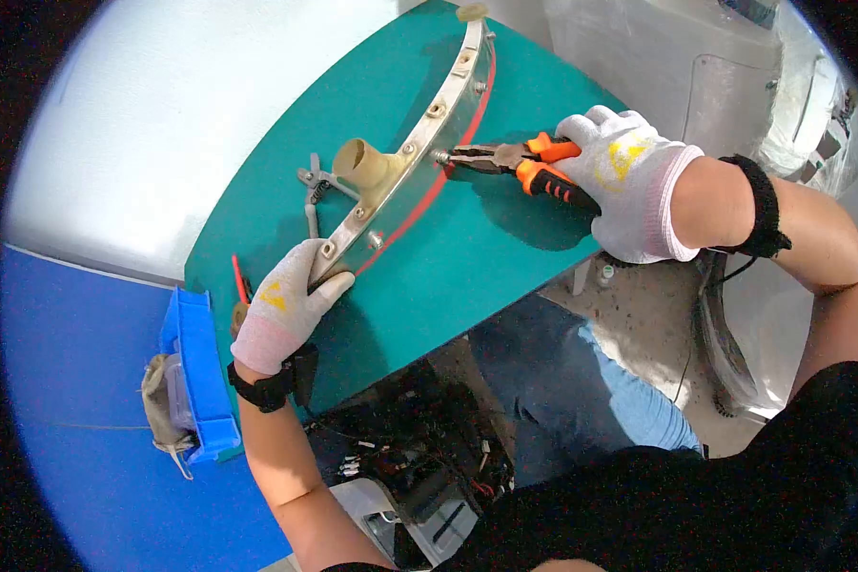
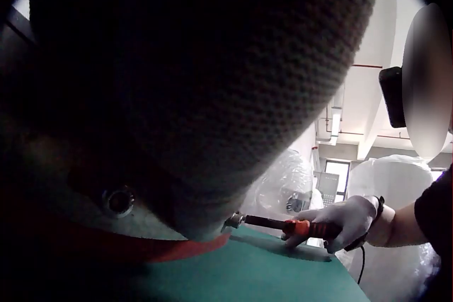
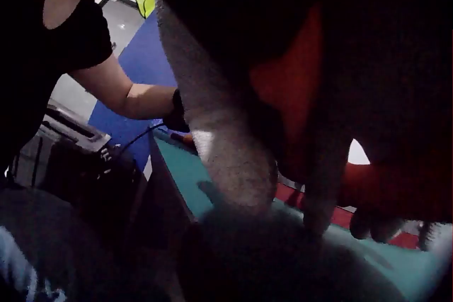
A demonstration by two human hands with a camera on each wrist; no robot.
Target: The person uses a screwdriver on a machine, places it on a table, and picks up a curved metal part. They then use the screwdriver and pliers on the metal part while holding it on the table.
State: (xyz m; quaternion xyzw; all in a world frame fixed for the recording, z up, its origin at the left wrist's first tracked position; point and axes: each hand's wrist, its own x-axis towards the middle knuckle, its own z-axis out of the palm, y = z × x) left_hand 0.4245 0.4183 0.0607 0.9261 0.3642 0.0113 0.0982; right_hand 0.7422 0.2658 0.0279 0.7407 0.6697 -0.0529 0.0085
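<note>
A curved metal strip (image 1: 419, 133) with bolts and a red lower edge stands on a green table. The gloved left hand (image 1: 284, 303) grips its near end, thumb on the outer face. In the gloved right hand (image 1: 629, 181) are orange-and-black pliers (image 1: 505, 158), their tips at a bolt (image 1: 439, 157) on the strip's outer side. A yellowish tube piece (image 1: 364, 168) sits on the strip's inner side. In the left wrist view, the right hand (image 2: 347, 223) holds the pliers (image 2: 304, 228) level against a bolt (image 2: 235, 221). Dark glove and orange handle (image 3: 294, 82) fill much of the right wrist view.
Grey pliers (image 1: 313, 195) lie behind the strip on the green table (image 1: 448, 276). A red-handled tool (image 1: 239, 281) is beside the left hand. A blue bin (image 1: 205, 381) stands at the left, and plastic-wrapped equipment (image 1: 639, 57) at the right.
</note>
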